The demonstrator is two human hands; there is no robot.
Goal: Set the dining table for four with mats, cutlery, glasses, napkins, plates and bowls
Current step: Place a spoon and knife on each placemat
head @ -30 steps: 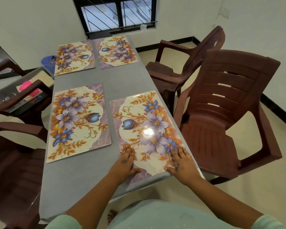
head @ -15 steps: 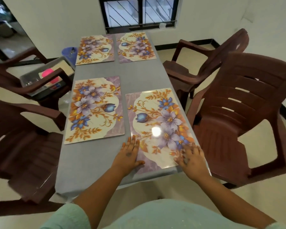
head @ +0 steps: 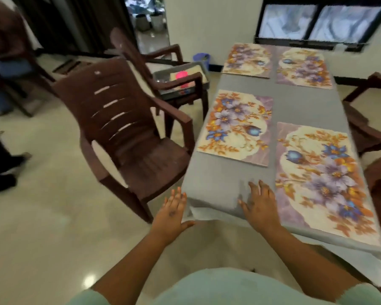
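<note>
Four floral mats [head: 235,126] lay on the grey tabletop [head: 299,106]. The right hand [head: 260,205] rested flat beside the nearest mat [head: 323,181], its grip slack and empty. The left hand [head: 172,213] hovered off the corner, fingers straight, holding nothing.

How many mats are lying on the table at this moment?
4. Near right mat, beside the right hand; near left mat; far left mat; far right mat. All lie on the table; none seems hidden.
</note>
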